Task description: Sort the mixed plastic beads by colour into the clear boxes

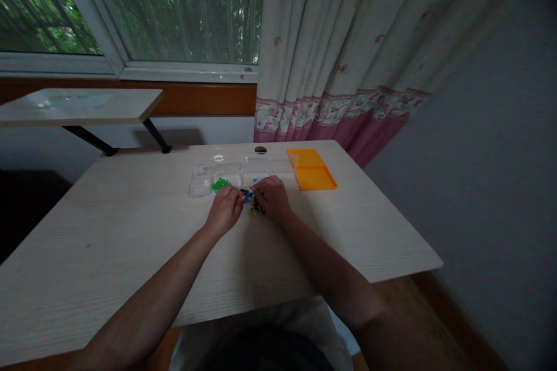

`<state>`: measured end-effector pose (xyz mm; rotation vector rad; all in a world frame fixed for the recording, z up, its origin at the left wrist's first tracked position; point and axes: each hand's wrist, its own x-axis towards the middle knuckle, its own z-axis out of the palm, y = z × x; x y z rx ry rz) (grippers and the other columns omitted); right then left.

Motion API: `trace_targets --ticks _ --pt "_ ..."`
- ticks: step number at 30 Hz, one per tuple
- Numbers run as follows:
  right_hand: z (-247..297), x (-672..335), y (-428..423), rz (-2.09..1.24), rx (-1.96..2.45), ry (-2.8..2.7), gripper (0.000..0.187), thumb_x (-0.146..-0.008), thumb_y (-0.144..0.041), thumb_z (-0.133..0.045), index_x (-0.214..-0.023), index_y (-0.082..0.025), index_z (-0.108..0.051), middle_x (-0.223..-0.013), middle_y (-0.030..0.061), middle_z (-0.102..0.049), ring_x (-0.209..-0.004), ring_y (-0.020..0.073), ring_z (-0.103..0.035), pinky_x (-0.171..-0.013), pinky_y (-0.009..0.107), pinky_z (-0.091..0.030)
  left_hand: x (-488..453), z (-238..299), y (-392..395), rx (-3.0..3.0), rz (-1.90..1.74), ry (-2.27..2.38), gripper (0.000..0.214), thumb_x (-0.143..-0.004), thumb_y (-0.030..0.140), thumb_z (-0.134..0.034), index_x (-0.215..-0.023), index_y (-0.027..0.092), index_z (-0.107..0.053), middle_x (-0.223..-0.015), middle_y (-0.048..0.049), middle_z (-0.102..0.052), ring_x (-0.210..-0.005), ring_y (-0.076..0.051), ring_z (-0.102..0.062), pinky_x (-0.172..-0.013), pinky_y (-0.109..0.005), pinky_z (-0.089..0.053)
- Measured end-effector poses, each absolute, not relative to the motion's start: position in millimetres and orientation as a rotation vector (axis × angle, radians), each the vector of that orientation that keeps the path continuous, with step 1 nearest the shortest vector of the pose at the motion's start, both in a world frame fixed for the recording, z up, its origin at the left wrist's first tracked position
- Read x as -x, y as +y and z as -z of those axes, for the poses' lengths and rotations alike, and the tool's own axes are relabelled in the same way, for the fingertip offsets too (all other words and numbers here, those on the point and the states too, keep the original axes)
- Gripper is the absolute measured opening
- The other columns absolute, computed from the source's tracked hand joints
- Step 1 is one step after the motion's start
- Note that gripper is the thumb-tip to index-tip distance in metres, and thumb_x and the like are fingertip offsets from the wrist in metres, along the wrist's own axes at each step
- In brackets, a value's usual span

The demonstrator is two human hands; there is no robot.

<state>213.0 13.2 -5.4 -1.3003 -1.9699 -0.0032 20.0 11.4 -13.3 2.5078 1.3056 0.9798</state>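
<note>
My left hand [225, 207] and my right hand [271, 196] rest close together on the pale wooden table [130, 232], both with fingers curled inward over a small pile of coloured beads [250, 200] in blue, yellow and black. Each hand seems to pinch at the pile, but what the fingertips hold is too small to make out. Just beyond the hands lies a clear compartmented box [230, 177], with green beads [220, 184] in one of its left compartments. The box's orange lid [311, 169] lies open to the right.
A dark round hole [260, 149] marks the table's far edge. A small side table [78, 105] stands at the back left under the window. A patterned curtain [348, 40] hangs behind, and a grey wall [487, 156] runs along the right.
</note>
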Motion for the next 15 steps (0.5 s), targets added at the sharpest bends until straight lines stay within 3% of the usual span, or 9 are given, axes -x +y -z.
trace_targets --ticks 9,15 --pt "4.0 -203.4 6.9 -0.006 1.093 -2.112 0.030 -0.092 -0.035 -0.058 -0.120 -0.029 -0.068 -0.091 0.0015 -0.073 -0.090 0.0190 -0.061 -0.087 0.034 -0.040 -15.8 8.4 15.8 -2.160 -1.326 1.404 0.022 -0.099 0.032 -0.042 -0.088 0.021 -0.057 -0.091 -0.0059 -0.056 -0.093 -0.021 -0.054 -0.085 -0.037 -0.048" --pt "10.2 -195.5 5.4 -0.035 1.111 -2.042 0.027 -0.094 -0.033 -0.057 -0.118 -0.028 -0.068 -0.093 0.0039 -0.074 -0.095 0.0200 -0.063 -0.092 0.033 -0.042 -19.0 11.3 14.7 -2.191 -1.350 1.352 0.021 -0.098 0.030 -0.043 -0.088 0.020 -0.057 -0.091 -0.0063 -0.055 -0.091 -0.021 -0.053 -0.084 -0.036 -0.047"
